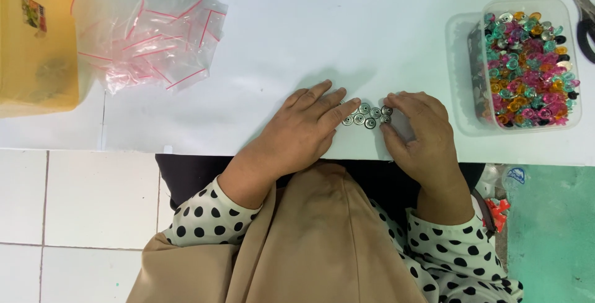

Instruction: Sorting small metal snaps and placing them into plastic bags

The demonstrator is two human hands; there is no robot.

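Observation:
Several small round silver buttons (367, 115) lie in a tight cluster on the white table (322, 24) near its front edge. My left hand (304, 132) rests flat on the table, its fingertips touching the left side of the cluster. My right hand (421, 138) is on the other side, fingers curled against the cluster's right edge. Both hands hem the buttons in from either side; neither lifts one.
A clear plastic tub (527, 61) full of several coloured round pieces stands at the right. A heap of small clear zip bags with red strips (152, 36) lies at the upper left beside a yellow box (34, 42). Scissors (582, 11) lie at the far right.

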